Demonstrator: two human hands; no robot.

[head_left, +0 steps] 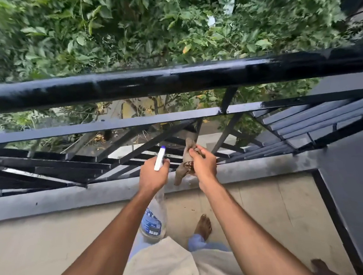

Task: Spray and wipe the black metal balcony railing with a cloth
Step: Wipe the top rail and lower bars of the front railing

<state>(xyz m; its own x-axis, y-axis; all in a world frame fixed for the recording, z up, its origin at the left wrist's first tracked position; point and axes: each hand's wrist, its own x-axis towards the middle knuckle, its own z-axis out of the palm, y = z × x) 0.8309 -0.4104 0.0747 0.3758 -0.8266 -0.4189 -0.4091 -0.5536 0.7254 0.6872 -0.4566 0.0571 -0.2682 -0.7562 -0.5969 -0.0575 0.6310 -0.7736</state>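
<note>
The black metal balcony railing (172, 80) runs across the view, its thick top rail glossy, with a thinner rail and slanted bars below. My left hand (154, 175) grips a clear spray bottle (153, 216) by the neck; its white nozzle with a blue tip points up toward the lower bars. My right hand (202, 162) holds a bunched grey-brown cloth (188, 156) against the lower bars just right of the nozzle. Part of the cloth hangs below my fingers.
A grey concrete ledge (73, 198) carries the railing's base. Beige floor tiles (44, 243) lie under me, with my bare foot (203, 226) near the ledge. A dark wall (356, 189) closes the right side. Dense green foliage (126, 33) lies beyond the railing.
</note>
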